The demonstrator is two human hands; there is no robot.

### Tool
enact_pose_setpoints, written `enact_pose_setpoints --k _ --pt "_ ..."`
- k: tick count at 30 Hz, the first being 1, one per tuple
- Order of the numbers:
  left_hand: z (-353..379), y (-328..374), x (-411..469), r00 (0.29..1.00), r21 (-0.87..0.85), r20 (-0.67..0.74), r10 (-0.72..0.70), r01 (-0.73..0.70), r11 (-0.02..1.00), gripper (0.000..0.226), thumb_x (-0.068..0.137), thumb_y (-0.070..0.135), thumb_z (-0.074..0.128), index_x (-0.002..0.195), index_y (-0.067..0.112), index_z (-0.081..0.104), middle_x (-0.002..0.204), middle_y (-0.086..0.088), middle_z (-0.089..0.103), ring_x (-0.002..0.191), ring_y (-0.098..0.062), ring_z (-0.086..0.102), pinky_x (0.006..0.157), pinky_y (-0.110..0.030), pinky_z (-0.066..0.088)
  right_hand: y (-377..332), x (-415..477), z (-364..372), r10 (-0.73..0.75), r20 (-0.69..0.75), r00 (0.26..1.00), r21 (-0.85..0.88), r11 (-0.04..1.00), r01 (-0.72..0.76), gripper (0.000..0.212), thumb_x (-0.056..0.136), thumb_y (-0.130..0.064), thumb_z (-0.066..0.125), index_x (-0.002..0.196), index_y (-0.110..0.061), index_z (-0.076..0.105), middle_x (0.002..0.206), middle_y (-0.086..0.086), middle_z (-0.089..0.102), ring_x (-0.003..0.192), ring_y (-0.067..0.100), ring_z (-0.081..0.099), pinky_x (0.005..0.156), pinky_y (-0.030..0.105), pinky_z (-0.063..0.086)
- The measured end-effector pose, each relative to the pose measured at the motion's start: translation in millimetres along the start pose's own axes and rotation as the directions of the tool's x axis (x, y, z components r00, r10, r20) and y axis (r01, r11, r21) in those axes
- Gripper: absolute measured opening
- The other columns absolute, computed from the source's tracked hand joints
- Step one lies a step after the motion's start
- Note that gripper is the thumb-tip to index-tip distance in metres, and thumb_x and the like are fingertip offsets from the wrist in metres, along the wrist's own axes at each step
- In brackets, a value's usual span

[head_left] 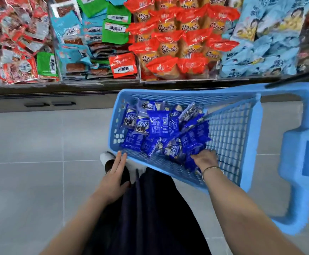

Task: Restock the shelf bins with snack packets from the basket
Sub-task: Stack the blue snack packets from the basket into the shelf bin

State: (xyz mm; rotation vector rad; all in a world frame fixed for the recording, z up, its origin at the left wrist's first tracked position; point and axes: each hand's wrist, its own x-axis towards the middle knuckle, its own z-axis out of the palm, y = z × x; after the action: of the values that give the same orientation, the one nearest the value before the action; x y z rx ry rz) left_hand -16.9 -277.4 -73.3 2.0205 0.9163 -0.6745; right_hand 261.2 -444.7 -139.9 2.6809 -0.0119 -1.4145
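Head view: the left hand [115, 173] lies flat, its fingers straight and together, with the tips touching the near corner of the blue basket [229, 137]. The right hand [204, 159] reaches inside the basket, its fingers buried among the blue snack packets [157, 126], so I cannot tell its grip. The shelf bins [102, 82] lie beyond both hands.

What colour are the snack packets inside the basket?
The snack packets are dark blue with white print, clearest in the head view; the basket is light blue.

A white shoe [106, 157] stands on grey floor tiles [30, 140] near a cabinet's two dark handles [63, 103].
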Motion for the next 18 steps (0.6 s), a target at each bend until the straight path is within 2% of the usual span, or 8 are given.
enact_pose_setpoints --k 2,5,7,10,12,14,16,18 --pt "-2 -1 0 1.0 -0.014 0.01 -0.026 0.026 1.0 0.1 0.086 0.017 0.063 0.151 0.027 -0.013 0.148 0.02 -0.029 0.132 -0.027 0.044 0.091 -0.031 0.043 -4 0 1 0.059 -0.027 0.998 -0.06 0.996 -0.06 0.078 0.086 -0.048 0.061 0.139 0.001 0.034 0.143 0.021 0.027 0.132 0.033 0.032 0.101 0.041 0.04" --pt "-4 0 -1 0.997 -0.007 0.043 -0.065 0.065 0.998 0.1 0.085 0.017 0.062 0.151 0.031 -0.012 0.148 0.023 -0.028 0.118 -0.028 0.055 0.083 -0.031 0.046 -12 -4 11 0.064 -0.05 0.997 -0.138 0.988 -0.071 0.09 0.082 -0.054 0.062 0.143 -0.002 0.023 0.147 0.021 0.021 0.136 0.034 0.024 0.106 0.044 0.035" --pt "-7 0 -1 0.996 0.016 0.06 -0.073 0.072 0.997 0.1 0.085 0.018 0.062 0.15 0.033 -0.013 0.15 0.022 -0.029 0.11 -0.028 0.058 0.08 -0.031 0.046 -14 -4 20 0.06 -0.056 0.997 -0.044 0.997 -0.063 0.08 0.083 -0.046 0.066 0.139 -0.004 0.027 0.145 0.023 0.023 0.135 0.036 0.026 0.104 0.044 0.036" --pt "-10 0 -1 0.992 0.046 0.083 -0.095 0.092 0.995 0.099 0.087 0.02 0.061 0.15 0.034 -0.014 0.153 0.02 -0.027 0.104 -0.025 0.059 0.081 -0.032 0.048 -13 0 19 0.071 0.005 0.997 0.193 0.979 -0.071 0.065 0.085 -0.027 0.067 0.134 -0.008 0.03 0.142 0.023 0.021 0.125 0.041 0.04 0.098 0.043 0.043" --pt "-11 1 0 0.991 0.065 0.089 -0.099 0.093 0.994 0.097 0.087 0.022 0.06 0.15 0.034 -0.014 0.154 0.019 -0.025 0.101 -0.024 0.06 0.081 -0.032 0.048 -11 1 15 0.075 0.038 0.996 0.276 0.958 -0.083 0.061 0.085 -0.019 0.066 0.133 -0.011 0.03 0.138 0.022 0.022 0.119 0.042 0.045 0.095 0.042 0.047" --pt "-11 1 0 0.991 0.076 0.087 -0.099 0.093 0.993 0.096 0.088 0.024 0.06 0.15 0.035 -0.013 0.154 0.019 -0.024 0.101 -0.022 0.06 0.08 -0.03 0.048 -8 3 13 0.093 0.043 0.995 0.323 0.941 -0.102 0.062 0.083 -0.017 0.066 0.133 -0.01 0.03 0.135 0.023 0.029 0.117 0.04 0.047 0.095 0.039 0.047" --pt "-12 1 0 0.992 0.071 0.077 -0.096 0.091 0.993 0.093 0.089 0.025 0.059 0.151 0.035 -0.009 0.155 0.02 -0.021 0.109 -0.02 0.058 0.081 -0.028 0.047 -4 6 11 0.093 0.052 0.994 0.368 0.924 -0.105 0.059 0.081 -0.017 0.069 0.13 -0.003 0.04 0.132 0.023 0.043 0.116 0.035 0.052 0.096 0.035 0.048" --pt "-16 2 1 0.994 0.052 0.052 -0.101 0.098 0.994 0.086 0.089 0.024 0.058 0.152 0.035 0.001 0.158 0.019 -0.011 0.112 -0.017 0.058 0.082 -0.026 0.046 2 7 8 0.045 0.052 0.998 0.371 0.927 -0.061 0.038 0.08 -0.015 0.07 0.113 0.0 0.059 0.118 0.018 0.061 0.105 0.028 0.061 0.09 0.03 0.051"
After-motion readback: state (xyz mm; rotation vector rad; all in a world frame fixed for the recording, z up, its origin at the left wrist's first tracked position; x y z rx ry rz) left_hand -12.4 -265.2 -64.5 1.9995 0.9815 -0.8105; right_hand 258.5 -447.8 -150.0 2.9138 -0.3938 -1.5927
